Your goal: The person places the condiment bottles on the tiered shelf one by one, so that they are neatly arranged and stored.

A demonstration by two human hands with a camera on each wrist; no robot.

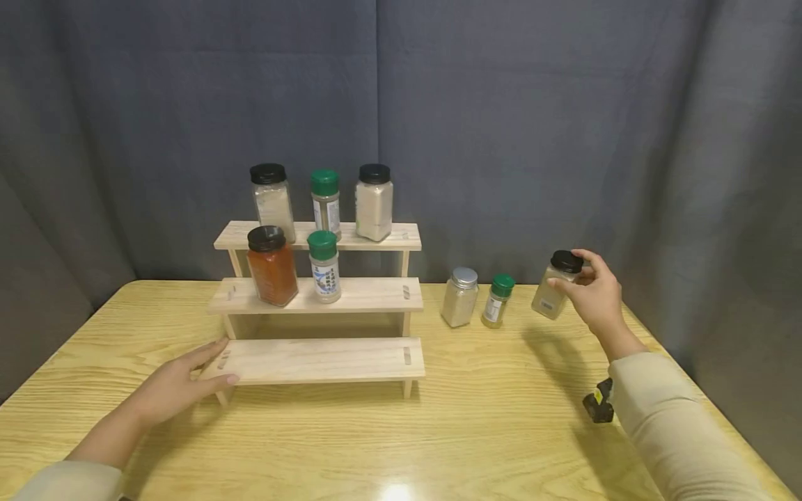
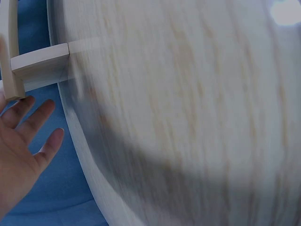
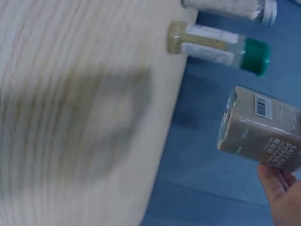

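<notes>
My right hand [image 1: 595,296] grips a black-lidded seasoning jar [image 1: 549,296] near its top, tilted and held up at the right of the table. In the right wrist view, the label on this jar [image 3: 263,127] reads salt and pepper. My left hand [image 1: 172,386] rests against the left end of a three-step wooden rack [image 1: 319,360], thumb at the bottom step's front edge. The left wrist view shows spread fingers of the left hand [image 2: 23,146] by the rack's wood [image 2: 40,66]. A red-orange jar [image 1: 273,275] and a green-capped shaker [image 1: 326,275] stand on the middle step.
On the top step stand two black-lidded jars [image 1: 374,209] [image 1: 273,205] and a green-capped bottle [image 1: 326,209]. A silver-lidded jar [image 1: 460,303] and a small green-capped bottle [image 1: 497,306] stand right of the rack. A small black object [image 1: 599,407] shows beside the right sleeve. Grey curtain [image 1: 501,139] hangs behind.
</notes>
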